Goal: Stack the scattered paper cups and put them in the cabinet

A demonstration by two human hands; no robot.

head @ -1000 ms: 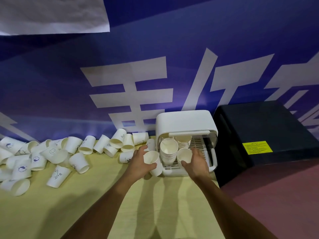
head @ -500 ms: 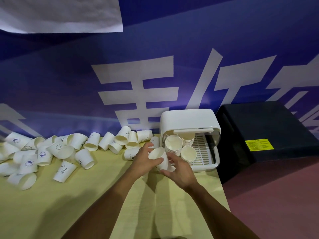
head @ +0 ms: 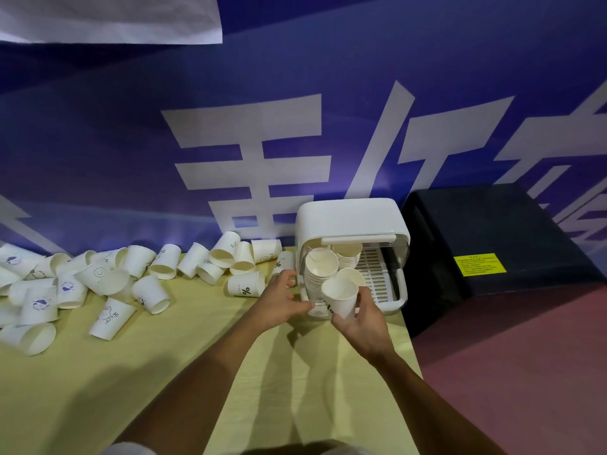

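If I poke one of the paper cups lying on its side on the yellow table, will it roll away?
Probably yes: the cup lies on its round side, so it would likely roll, curving because its mouth is wider than its base. It looks light and thin, so a hard squeeze may crush it.

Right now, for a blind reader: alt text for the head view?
The right hand holds a cup at the open white cabinet, which has cup stacks inside; the left hand hovers beside. Loose cups litter the yellow table.
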